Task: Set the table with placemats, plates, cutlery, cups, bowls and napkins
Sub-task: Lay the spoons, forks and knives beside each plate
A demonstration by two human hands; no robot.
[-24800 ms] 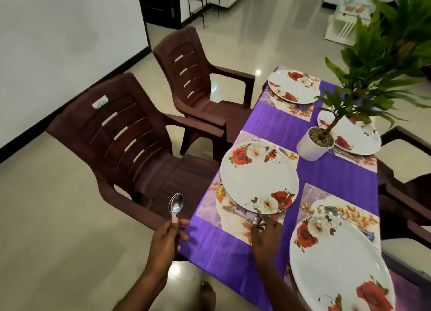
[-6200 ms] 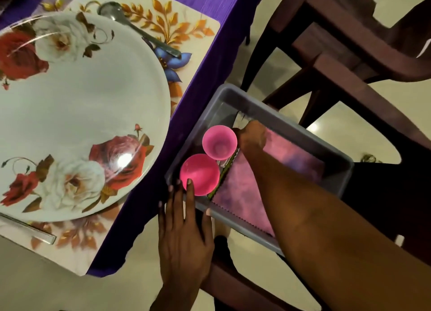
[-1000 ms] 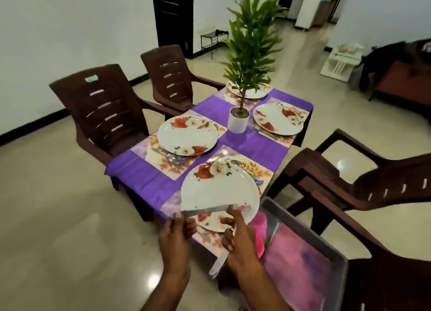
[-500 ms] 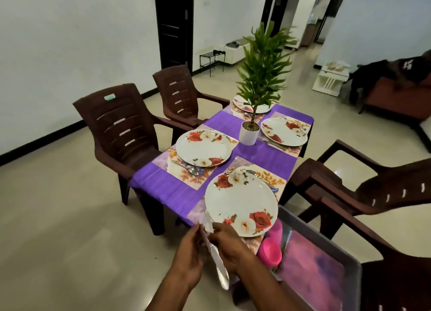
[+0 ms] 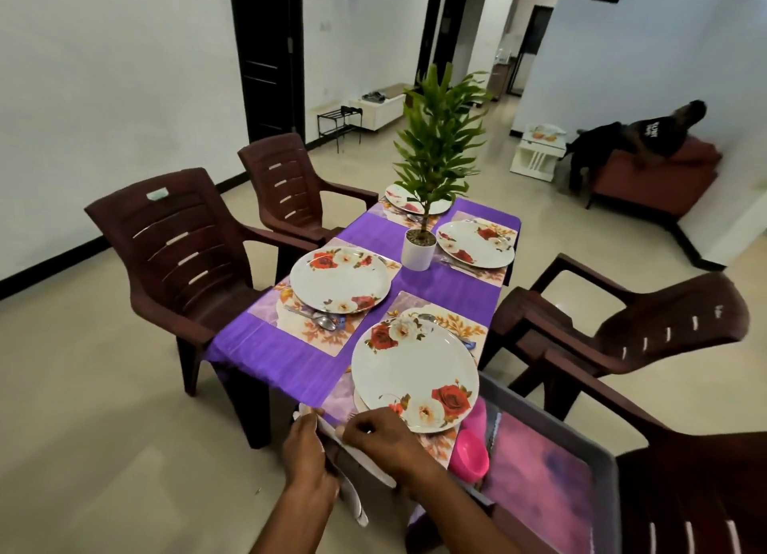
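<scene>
A white paper napkin (image 5: 356,501) is pinched between both hands at the near edge of the purple-clothed table (image 5: 286,358); its lower end hangs down. My left hand (image 5: 306,456) grips its left side and my right hand (image 5: 384,437) pinches it just right of that. Right behind my hands lies the nearest floral plate (image 5: 415,373) on its placemat (image 5: 454,323). Another plate (image 5: 339,280) sits at the left with spoons (image 5: 321,317) beside it. Two more plates (image 5: 475,244) lie at the far end.
A grey bin (image 5: 612,464) at my right holds pink cups (image 5: 471,454) and a pink-purple cloth (image 5: 543,485). A potted plant (image 5: 418,251) stands mid-table. Brown plastic chairs (image 5: 182,246) flank both sides. A person lies on a sofa (image 5: 651,175) far right.
A second ago my hands held the napkin stretched across the near plate. They have since drawn together at the table's near edge, and the napkin now hangs down.
</scene>
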